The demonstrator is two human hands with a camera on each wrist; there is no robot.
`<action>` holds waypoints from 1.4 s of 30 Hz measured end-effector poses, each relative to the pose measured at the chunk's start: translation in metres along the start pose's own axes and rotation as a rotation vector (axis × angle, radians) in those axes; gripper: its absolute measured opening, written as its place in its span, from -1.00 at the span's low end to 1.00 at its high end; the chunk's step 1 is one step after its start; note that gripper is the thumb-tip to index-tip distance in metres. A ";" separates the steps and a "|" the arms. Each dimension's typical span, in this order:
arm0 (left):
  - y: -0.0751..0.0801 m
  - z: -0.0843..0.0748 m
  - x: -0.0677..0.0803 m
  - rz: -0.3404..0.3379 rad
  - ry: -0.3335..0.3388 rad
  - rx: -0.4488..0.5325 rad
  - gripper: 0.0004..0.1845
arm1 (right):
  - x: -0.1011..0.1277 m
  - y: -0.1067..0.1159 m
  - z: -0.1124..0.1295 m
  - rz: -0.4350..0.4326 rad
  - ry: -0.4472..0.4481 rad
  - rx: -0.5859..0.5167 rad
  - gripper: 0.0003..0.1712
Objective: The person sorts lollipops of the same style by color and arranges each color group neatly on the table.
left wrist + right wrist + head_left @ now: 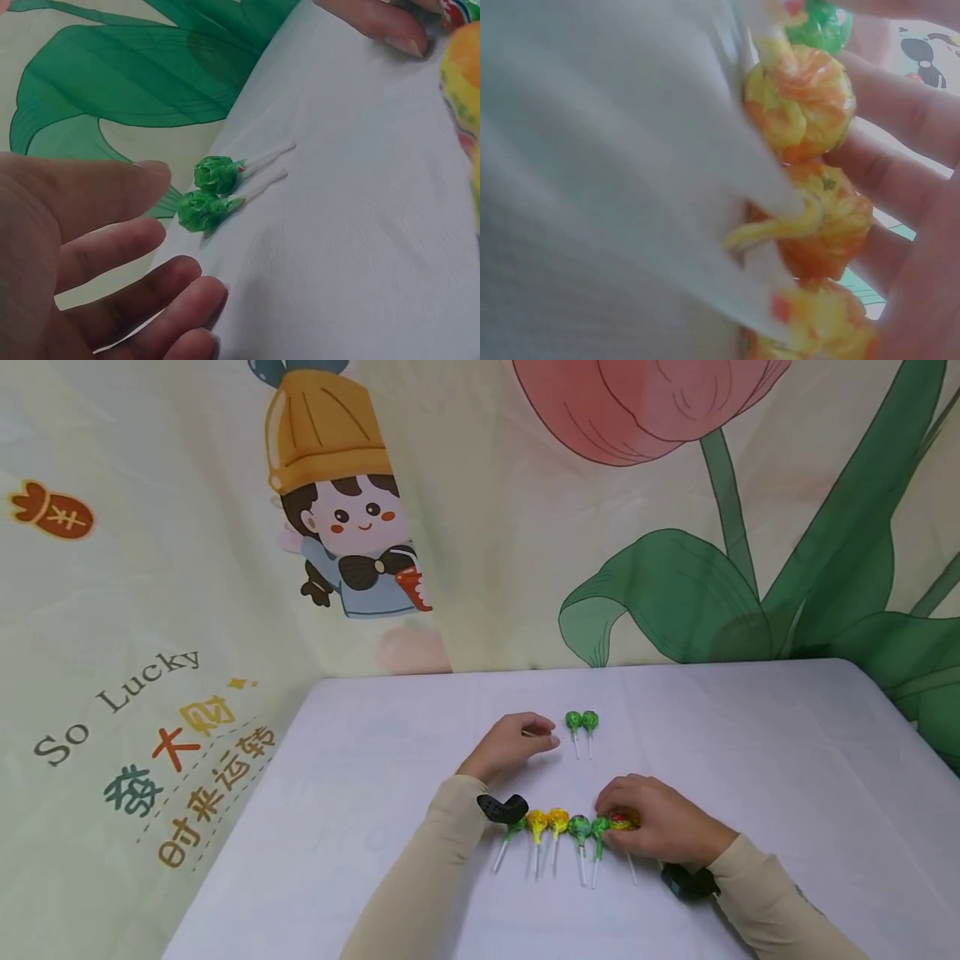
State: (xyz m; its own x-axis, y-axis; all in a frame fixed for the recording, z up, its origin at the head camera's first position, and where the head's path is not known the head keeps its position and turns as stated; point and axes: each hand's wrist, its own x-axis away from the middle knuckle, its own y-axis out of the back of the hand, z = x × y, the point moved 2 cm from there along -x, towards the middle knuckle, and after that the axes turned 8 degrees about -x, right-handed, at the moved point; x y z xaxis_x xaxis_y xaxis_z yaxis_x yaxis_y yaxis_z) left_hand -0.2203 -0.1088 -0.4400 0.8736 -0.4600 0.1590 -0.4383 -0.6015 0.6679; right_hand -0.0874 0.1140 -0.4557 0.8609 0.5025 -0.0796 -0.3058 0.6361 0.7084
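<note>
Right hand (660, 828) cupping orange-yellow lollipops (802, 105) at row's 3 o'clock end, fingers curling round wrappers. Left hand (513, 745) resting, fingers relaxed, empty; 2 green lollipops (582, 722) at its 3 o'clock. Advising: keeping sticks parallel while sliding.

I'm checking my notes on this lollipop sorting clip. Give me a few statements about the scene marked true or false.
1. Two green lollipops lie side by side, apart from the near row. True.
2. The left hand holds a lollipop. False: it holds nothing, its fingers relaxed beside the green pair.
3. The right hand covers orange-and-yellow lollipops at the row's end. True.
4. The near row holds only green lollipops. False: yellow ones lie there too.
5. The table is red. False: it is white.
</note>
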 end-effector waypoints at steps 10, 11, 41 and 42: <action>0.002 0.016 0.024 -0.026 -0.008 0.049 -0.63 | 0.002 0.001 -0.003 -0.016 0.003 -0.033 -0.82; 0.001 0.017 0.026 -0.026 -0.008 0.046 -0.63 | 0.002 0.001 -0.003 -0.019 0.001 -0.034 -0.81; 0.003 0.041 0.070 -0.050 -0.073 -0.055 -0.72 | 0.005 0.005 -0.005 -0.048 -0.042 -0.283 -0.79; 0.003 0.041 0.071 -0.043 -0.079 -0.048 -0.72 | 0.005 0.005 -0.005 -0.050 -0.046 -0.291 -0.79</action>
State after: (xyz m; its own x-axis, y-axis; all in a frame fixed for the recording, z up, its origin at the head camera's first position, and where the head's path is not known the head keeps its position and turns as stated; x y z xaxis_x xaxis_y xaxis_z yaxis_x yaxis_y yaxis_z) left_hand -0.1680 -0.1705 -0.4566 0.8712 -0.4854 0.0730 -0.3884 -0.5908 0.7072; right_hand -0.0870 0.1230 -0.4560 0.8934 0.4433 -0.0729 -0.3603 0.8039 0.4732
